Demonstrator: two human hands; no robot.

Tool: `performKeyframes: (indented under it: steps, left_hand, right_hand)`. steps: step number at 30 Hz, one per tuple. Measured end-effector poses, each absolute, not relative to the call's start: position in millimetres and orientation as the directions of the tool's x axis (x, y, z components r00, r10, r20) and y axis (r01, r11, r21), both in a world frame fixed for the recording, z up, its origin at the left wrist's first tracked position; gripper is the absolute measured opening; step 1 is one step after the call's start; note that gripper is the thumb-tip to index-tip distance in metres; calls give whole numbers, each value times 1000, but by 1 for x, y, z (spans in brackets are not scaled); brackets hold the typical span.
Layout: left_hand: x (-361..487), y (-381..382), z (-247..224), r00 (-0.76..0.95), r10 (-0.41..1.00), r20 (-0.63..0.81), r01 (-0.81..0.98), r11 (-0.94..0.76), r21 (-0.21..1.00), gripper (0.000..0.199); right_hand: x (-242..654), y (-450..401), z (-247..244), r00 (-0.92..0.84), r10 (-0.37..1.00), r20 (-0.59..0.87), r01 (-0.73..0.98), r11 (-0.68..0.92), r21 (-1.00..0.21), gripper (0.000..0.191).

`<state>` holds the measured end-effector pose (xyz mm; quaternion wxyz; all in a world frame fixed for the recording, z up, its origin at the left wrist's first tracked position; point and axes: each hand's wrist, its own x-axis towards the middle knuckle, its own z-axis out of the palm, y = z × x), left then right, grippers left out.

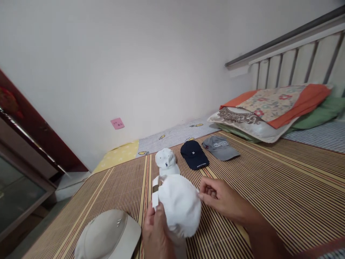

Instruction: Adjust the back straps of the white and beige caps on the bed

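A white cap (180, 205) hangs before me with its back strap and buckle to the left. My left hand (157, 230) is closed on the strap side, thumb and fingers pinching it. At the cap's opposite side, my right hand (218, 196) has its thumb and curled fingers pinched at the edge of the fabric. Just beyond lies another white cap (165, 159) with a small dark emblem. Beside that are a navy cap (192, 154) and a grey cap (219, 146) with lettering. A beige cap (107, 233) rests left of my left hand.
The caps lie on a striped mat (269, 172) covering the bed. Pillows (277, 106) with orange and floral covers are piled at the right, by a slatted headboard (293, 63). A pink note (117, 123) is on the wall. The bed's left edge drops to the floor.
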<state>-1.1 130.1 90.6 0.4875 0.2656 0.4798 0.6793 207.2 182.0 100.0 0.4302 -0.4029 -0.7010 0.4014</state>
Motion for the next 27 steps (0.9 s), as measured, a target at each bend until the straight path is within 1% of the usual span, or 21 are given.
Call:
performKeyframes:
  steps: [2,4,5,7,9,10,11,14,16,18,20,21,22,24,27]
  left_hand:
    - [3,127,93,-374,915,-147,-473,-52,880,60]
    - [12,124,96,-381,908,-173,-493,-42,869,61]
    - [17,123,97,-388,905,-176,-479,-35,877,61]
    - [25,119,99,-383,906,-177,-442,-12,897,59]
    - [29,116,100,-370,919,-136,-390,-21,920,56]
    - [30,115,100,-374,923,-96,-348,-43,937,54]
    - [30,113,100,-382,923,-47,-289,-71,955,51]
    - [27,108,104,-385,912,138,-7,-153,988,40]
    - [26,105,107,-359,906,225,165,-176,970,36]
    - [26,103,110,-349,908,230,223,-158,962,42]
    - [25,101,109,-343,926,160,171,-106,980,53]
    - [25,101,108,-331,937,111,126,-73,989,58]
    - [25,101,106,-313,948,56,69,-36,997,61]
    - [25,102,102,-296,954,-54,-78,32,996,63]
    - [24,104,97,-269,948,-172,-297,88,951,59]
  right_hand:
    - [209,174,110,-184,893,410,249,446,-859,10]
    - [208,165,120,-125,845,519,259,533,-806,5]
    - [205,160,123,-136,825,549,250,564,-787,10]
    - [197,150,128,-218,797,564,203,602,-772,24]
    - [187,142,130,-306,767,564,165,626,-762,37]
    - [181,138,131,-328,752,572,165,641,-749,39]
    - [176,136,131,-332,738,587,175,660,-730,36]
    - [166,132,132,-311,698,645,226,713,-663,12]
    - [165,133,132,-277,690,669,222,723,-654,16]
    - [169,136,132,-169,719,674,180,695,-696,19]
    - [176,142,131,-29,774,632,108,631,-768,20]
    - [180,145,130,2,807,591,68,589,-805,22]
    - [184,148,130,-3,841,541,31,541,-840,23]
    - [190,153,129,-122,892,435,-40,433,-900,26]
    - [194,159,126,-388,857,339,-109,323,-940,36]
